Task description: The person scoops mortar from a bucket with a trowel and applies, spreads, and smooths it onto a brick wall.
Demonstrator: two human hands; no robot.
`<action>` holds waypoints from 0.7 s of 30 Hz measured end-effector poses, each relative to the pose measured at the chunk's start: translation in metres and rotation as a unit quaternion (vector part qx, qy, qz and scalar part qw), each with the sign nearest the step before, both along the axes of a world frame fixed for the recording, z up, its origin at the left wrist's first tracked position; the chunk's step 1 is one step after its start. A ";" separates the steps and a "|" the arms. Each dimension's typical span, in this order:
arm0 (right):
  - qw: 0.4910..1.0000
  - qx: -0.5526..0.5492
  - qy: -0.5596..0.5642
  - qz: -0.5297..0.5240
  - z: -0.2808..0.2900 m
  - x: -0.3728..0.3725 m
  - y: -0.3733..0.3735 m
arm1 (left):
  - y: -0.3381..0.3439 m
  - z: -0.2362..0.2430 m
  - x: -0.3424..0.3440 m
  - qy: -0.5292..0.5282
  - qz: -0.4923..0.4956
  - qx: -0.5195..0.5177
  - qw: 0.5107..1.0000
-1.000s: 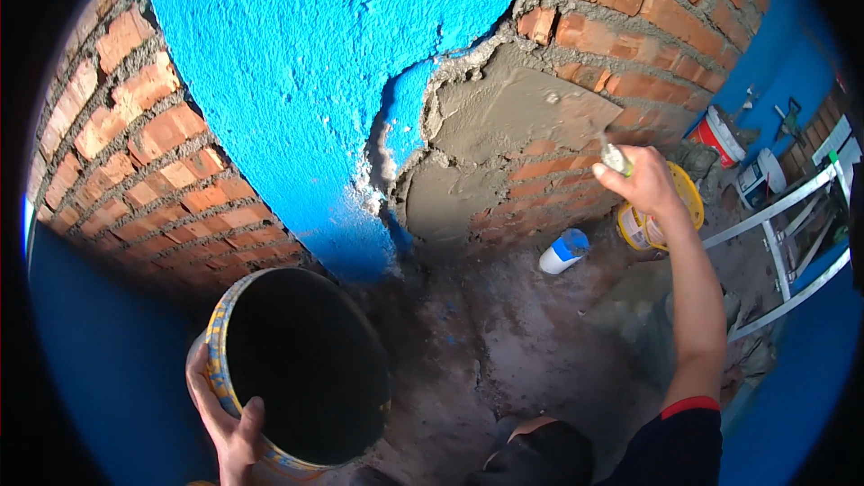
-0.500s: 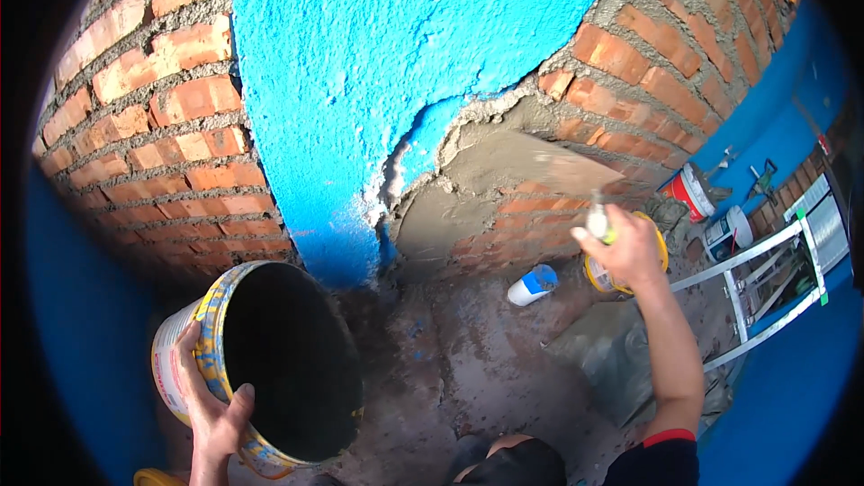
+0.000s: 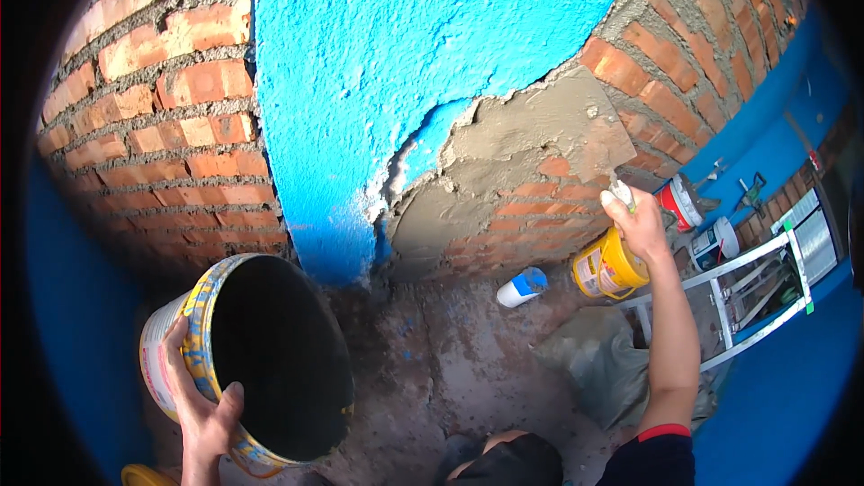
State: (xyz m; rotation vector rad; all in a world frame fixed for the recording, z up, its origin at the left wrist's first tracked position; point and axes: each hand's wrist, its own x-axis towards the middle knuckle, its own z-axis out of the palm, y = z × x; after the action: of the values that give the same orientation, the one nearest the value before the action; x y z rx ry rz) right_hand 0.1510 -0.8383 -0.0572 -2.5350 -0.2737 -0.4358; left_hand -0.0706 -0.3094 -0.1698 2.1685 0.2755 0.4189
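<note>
My left hand (image 3: pixel 202 405) grips the paint-spattered rim of a large white bucket (image 3: pixel 164 337) with a dark interior, held tilted at the lower left. My right hand (image 3: pixel 637 220) is closed on the handle of a steel trowel (image 3: pixel 610 148), whose plaster-smeared blade lies against or very near the wall by the upper right of the fresh grey mortar (image 3: pixel 508 139). The mortar covers part of a red brick wall (image 3: pixel 666 54) beside a rough bright-blue painted section (image 3: pixel 396 22) with a jagged, cracked lower edge. More brickwork (image 3: pixel 180 81) shows at the left.
On the dirty floor (image 3: pixel 405 396) stand a small blue-and-white container (image 3: pixel 515 292) and a yellow bucket (image 3: pixel 594 274). At the right are a red-and-white bucket (image 3: pixel 675 207), another white bucket (image 3: pixel 715 240), a metal ladder (image 3: pixel 756 342) and a grey sack (image 3: pixel 585 360). Blue walls flank both sides.
My view has turned, shifting the scene. My right hand with the trowel has gone down, then up again along the mortar. My left hand still holds the bucket, now further left in the picture.
</note>
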 end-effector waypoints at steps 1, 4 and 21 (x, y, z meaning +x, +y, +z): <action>1.000 0.022 -0.003 0.003 -0.003 0.000 0.000 | 0.001 -0.001 -0.001 0.000 0.002 0.010 1.000; 0.999 0.020 0.017 -0.040 0.004 -0.007 -0.003 | 0.002 0.000 -0.004 0.005 0.004 0.020 1.000; 0.991 -0.104 -0.047 -0.066 0.054 -0.024 0.011 | 0.000 -0.004 -0.004 -0.004 -0.012 0.002 1.000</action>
State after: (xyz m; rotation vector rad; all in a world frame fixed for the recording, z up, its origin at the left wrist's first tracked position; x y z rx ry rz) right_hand 0.1271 -0.8277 -0.0037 -2.7513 -0.1944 -0.6072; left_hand -0.0748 -0.3099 -0.1740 2.1707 0.2449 0.4148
